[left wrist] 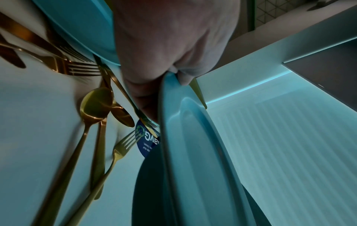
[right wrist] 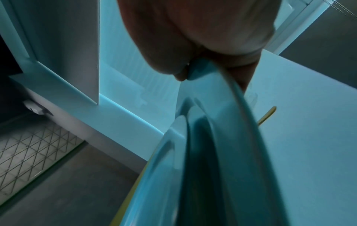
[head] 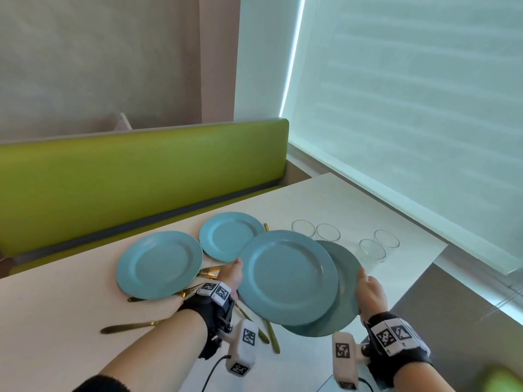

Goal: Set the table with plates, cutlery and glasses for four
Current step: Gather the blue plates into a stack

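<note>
While both hands (head: 233, 274) grip rims, upper plate (head: 287, 275) overhangs cutlery (head: 271, 335).

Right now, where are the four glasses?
In the head view the four glasses stand on the white table at its far right, near the window blind, just beyond the plate held in the left hand and right hand.

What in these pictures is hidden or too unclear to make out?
- Gold cutlery, head view: partly covered by the plates and the left hand, so no piece count.
- Lower plate, head view: mostly hidden under the lifted plate.
- Blue sticker, left wrist view: text cut off by the plate.
- Glasses, right wrist view: a faint blur behind the right hand.
</note>
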`<state>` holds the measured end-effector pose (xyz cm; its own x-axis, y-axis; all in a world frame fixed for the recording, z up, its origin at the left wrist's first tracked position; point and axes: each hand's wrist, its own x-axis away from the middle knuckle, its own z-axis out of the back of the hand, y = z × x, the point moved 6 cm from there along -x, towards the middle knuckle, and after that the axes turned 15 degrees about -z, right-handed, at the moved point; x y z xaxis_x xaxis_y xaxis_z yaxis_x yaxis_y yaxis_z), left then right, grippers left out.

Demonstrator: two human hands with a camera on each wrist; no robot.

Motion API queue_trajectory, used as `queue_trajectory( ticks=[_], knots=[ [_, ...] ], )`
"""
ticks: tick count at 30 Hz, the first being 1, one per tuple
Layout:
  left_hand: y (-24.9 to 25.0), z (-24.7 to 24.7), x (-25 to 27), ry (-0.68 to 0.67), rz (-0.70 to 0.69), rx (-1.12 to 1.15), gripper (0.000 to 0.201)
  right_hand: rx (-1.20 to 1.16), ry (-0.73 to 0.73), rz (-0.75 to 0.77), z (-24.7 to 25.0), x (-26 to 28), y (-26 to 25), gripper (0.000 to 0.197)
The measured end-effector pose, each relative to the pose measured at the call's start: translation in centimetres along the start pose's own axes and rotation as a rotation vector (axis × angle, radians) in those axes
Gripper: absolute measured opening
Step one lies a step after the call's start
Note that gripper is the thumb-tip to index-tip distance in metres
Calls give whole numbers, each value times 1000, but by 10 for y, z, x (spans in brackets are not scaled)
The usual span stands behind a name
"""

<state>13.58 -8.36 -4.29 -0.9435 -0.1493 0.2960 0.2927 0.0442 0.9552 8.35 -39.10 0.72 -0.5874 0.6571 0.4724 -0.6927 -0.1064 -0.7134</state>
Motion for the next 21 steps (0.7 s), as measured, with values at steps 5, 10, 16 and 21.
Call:
queue_trajectory(
  ticks=[5, 10, 16, 21],
  knots=[
    [10, 13, 1, -42, -72, -124, 46, -196, -29, -36, -28, 31, 1, 52],
    [3, 34, -10, -33, -148, -148, 45, -380, -61, -80, -55, 51, 9, 51],
    [-3, 44, -16, -85, -205, -157, 40, -495, -202, -75, -91, 73, -1, 49],
    [-1, 65, -39, -127, -156, -219, 44, -457, -338, -30, -110, 61, -22, 15]
  ],
)
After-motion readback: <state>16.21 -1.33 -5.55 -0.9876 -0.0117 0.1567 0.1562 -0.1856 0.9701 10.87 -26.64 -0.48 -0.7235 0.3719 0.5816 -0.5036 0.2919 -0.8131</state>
